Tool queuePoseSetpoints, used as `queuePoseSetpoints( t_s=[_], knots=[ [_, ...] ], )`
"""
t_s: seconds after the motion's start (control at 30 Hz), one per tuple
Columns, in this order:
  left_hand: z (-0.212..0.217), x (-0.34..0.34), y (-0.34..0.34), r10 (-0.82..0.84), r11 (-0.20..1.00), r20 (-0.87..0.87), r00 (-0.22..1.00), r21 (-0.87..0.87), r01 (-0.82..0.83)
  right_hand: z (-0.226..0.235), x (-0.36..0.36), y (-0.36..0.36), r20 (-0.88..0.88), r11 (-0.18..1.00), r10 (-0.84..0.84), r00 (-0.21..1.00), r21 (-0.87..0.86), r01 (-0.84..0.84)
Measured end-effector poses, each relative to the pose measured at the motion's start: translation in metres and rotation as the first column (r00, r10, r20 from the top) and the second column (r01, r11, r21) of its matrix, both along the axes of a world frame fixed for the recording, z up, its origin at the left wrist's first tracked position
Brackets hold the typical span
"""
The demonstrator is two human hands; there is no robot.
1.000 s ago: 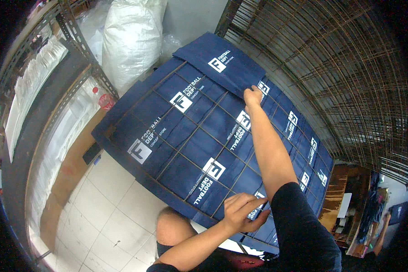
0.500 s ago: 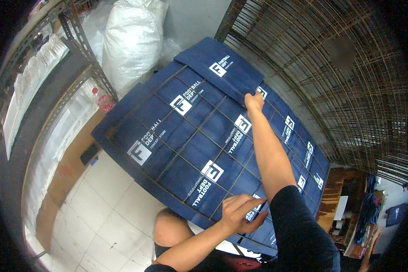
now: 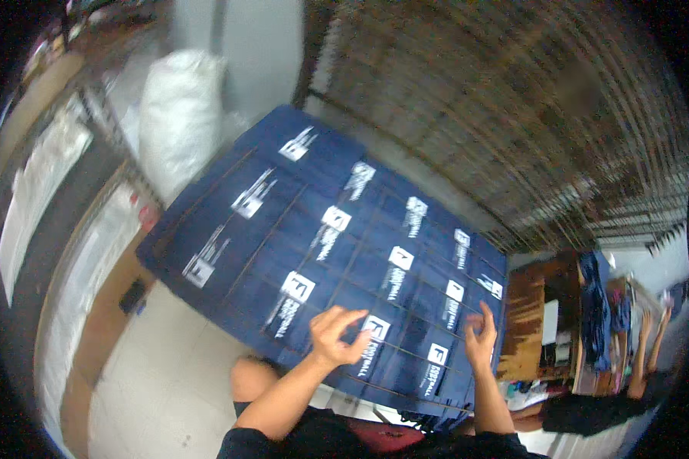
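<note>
Dark blue fabric pieces with white printed marks lie flat across a wide wire drying rack, its thin bars crossing over and between them. My left hand hovers over the near part of the rack, beside one white print, thumb and forefinger curved apart and holding nothing. Above the near right side, my right hand is raised with its fingers loosely bent and apart, also with nothing in it. Motion blurs the view somewhat. At the far corner, one printed piece lies flat in line with the others.
Tilted wire racks stand stacked along the far right. A stuffed white sack is at the back left, near shelves holding white sheets. Another person in a dark top works at the right, by a wooden table.
My right hand has left the far fabric piece and drawn back to the near right. That piece now lies flat. My left hand has shifted slightly left, and the view has turned.
</note>
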State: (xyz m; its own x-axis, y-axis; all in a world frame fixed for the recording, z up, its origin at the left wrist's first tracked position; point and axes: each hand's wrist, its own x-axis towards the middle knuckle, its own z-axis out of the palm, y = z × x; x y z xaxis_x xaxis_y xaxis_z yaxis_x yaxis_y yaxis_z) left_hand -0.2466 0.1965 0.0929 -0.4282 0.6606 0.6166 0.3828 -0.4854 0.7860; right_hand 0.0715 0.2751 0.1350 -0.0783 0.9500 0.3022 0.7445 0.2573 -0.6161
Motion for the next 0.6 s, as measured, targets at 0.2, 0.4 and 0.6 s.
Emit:
queuePoseSetpoints(
  t_s=[0.2,0.4,0.6],
  knots=[
    [-0.013,0.049,-0.023,-0.074,0.996,-0.085,0.994,0.046,0.079,0.049,0.142,-0.111,-0.047,0.913,-0.387,0.921,0.121,0.389],
    [0.016,0.144,-0.101,-0.461,0.810,0.006,0.887,-0.407,0.423,0.093,0.245,-0.135,-0.364,0.728,-0.550,0.752,0.231,0.645],
    [-0.008,0.230,-0.193,-0.751,0.109,0.487,0.445,-0.574,0.812,0.146,0.398,-0.129,-0.740,0.560,-0.264,0.619,0.405,0.723]
  ],
)
